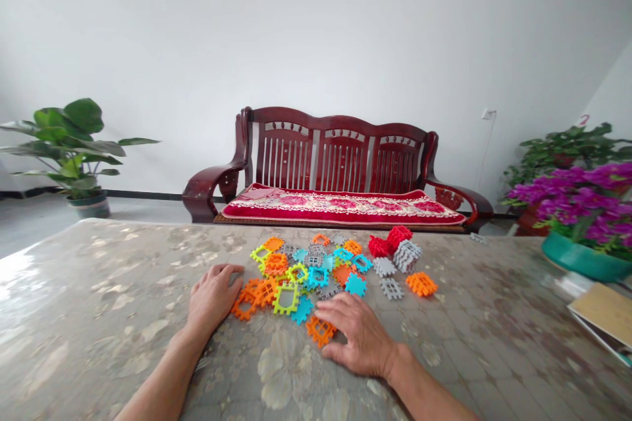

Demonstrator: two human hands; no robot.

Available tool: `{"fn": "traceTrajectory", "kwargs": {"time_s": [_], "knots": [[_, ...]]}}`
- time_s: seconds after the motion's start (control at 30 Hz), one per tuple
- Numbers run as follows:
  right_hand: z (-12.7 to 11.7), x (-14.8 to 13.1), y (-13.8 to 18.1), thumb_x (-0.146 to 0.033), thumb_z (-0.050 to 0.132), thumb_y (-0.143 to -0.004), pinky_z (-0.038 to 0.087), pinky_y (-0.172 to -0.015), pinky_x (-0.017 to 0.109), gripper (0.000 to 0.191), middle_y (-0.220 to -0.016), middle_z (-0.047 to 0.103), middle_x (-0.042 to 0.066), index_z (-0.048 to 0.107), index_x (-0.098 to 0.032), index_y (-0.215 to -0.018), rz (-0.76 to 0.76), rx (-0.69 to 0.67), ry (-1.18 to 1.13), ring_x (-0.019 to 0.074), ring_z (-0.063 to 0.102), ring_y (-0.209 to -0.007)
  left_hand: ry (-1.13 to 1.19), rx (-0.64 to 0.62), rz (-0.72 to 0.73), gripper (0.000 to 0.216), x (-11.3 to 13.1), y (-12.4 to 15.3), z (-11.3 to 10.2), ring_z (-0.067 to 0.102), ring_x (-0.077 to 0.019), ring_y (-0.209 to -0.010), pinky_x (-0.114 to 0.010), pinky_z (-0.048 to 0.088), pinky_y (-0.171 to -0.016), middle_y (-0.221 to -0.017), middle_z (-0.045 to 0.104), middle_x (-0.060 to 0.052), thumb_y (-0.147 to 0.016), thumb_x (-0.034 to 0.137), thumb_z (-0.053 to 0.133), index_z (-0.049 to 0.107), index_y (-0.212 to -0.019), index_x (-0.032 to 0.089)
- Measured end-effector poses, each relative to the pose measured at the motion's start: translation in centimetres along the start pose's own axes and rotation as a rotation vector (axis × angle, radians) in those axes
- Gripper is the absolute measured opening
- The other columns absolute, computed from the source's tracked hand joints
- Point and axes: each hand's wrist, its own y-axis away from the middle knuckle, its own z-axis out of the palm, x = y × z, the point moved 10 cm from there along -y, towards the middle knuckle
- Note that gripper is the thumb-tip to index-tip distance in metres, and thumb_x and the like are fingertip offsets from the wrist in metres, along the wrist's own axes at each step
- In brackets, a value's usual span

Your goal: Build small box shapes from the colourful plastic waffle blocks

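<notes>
My left hand point(212, 296) rests on the table at the left edge of a loose pile of plastic interlocking tiles, open with nothing in it. Its thumb lies beside an orange window-frame tile point(243, 304). At the front of the pile, my right hand point(356, 332) has its fingers and thumb around an orange lattice tile point(320, 331) low on the table. Between the hands lie a lime-green frame tile point(286, 298) and a blue tile point(302, 310). Behind them, several orange, blue, green and grey tiles overlap. Another blue tile point(355, 285) lies just beyond my right fingers.
Right of the pile stand red tile stacks point(399, 235), a grey tile stack point(407, 255) and orange tiles point(421, 284). A teal flower pot point(582, 256) and a notebook point(605, 309) sit at the table's right. A wooden bench point(340, 122) stands behind the table point(123, 342).
</notes>
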Motion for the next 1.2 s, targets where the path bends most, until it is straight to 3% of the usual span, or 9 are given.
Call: {"fn": "traceTrajectory", "kwargs": {"time_s": [0.23,0.43,0.53,0.7,0.9,1.03,1.2], "knots": [[0.3,-0.6,-0.5,-0.053,0.051,-0.092,0.041,-0.091,0.037,0.044,-0.118,0.068,0.005,0.056,-0.025,-0.126,0.004,0.016,0.091,0.0209,0.054,-0.106,0.004,0.000,-0.001,0.039,0.0,0.0,0.0,0.056,-0.0276,-0.117,-0.044,0.042,-0.097,-0.130,0.059,-0.008,-0.087,0.035,0.040,0.065,-0.116,0.028],[-1.1,-1.0,-0.3,-0.041,0.035,-0.101,0.043,-0.080,0.031,0.037,-0.086,0.071,0.003,0.068,-0.023,-0.097,-0.040,0.133,0.055,0.0178,0.059,-0.086,0.018,0.012,-0.003,0.039,0.0,0.0,-0.2,0.056,-0.0285,-0.117,-0.044,0.042,-0.098,-0.129,0.059,-0.008,-0.086,0.035,0.040,0.067,-0.114,0.028],[-1.8,0.4,0.2,-0.038,0.034,-0.101,0.044,-0.073,0.027,0.040,-0.076,0.070,0.002,0.069,-0.024,-0.090,0.063,0.203,-0.025,0.0153,0.060,-0.075,0.026,0.017,-0.004,0.039,0.1,0.1,-0.3,0.057,-0.0280,-0.117,-0.043,0.042,-0.098,-0.129,0.060,-0.008,-0.085,0.035,0.041,0.067,-0.113,0.028],[-2.3,3.8,1.6,-0.033,0.041,-0.097,0.046,-0.070,0.024,0.032,-0.080,0.073,0.002,0.071,-0.024,-0.092,0.292,0.260,-0.135,0.0143,0.064,-0.075,0.024,0.018,-0.004,0.038,0.1,0.1,-0.3,0.057,-0.0261,-0.117,-0.041,0.042,-0.098,-0.129,0.060,-0.007,-0.086,0.035,0.042,0.067,-0.114,0.028],[-2.7,3.5,1.7,-0.024,0.051,-0.089,0.043,-0.069,0.024,0.020,-0.077,0.069,0.001,0.069,-0.023,-0.081,0.266,0.197,-0.037,0.0139,0.062,-0.074,0.018,0.018,-0.003,0.039,0.0,0.1,-0.3,0.057,-0.0271,-0.117,-0.042,0.042,-0.097,-0.128,0.060,-0.008,-0.086,0.036,0.041,0.067,-0.114,0.028],[-2.4,3.0,1.6,-0.029,0.062,-0.082,0.042,-0.072,0.025,0.009,-0.084,0.066,0.001,0.068,-0.023,-0.085,0.292,0.073,0.026,0.0151,0.060,-0.081,0.023,0.013,-0.004,0.039,0.0,0.0,-0.3,0.056,-0.0280,-0.117,-0.043,0.042,-0.098,-0.129,0.060,-0.008,-0.086,0.036,0.041,0.067,-0.115,0.028],[-2.2,1.8,1.8,-0.033,0.068,-0.071,0.042,-0.074,0.029,0.032,-0.099,0.064,0.002,0.066,-0.028,-0.103,0.316,-0.127,0.122,0.0211,0.058,-0.093,0.023,-0.008,-0.007,0.038,0.1,0.0,-0.2,0.056,-0.0274,-0.117,-0.043,0.040,-0.099,-0.131,0.059,-0.008,-0.087,0.036,0.041,0.066,-0.115,0.028]]}}
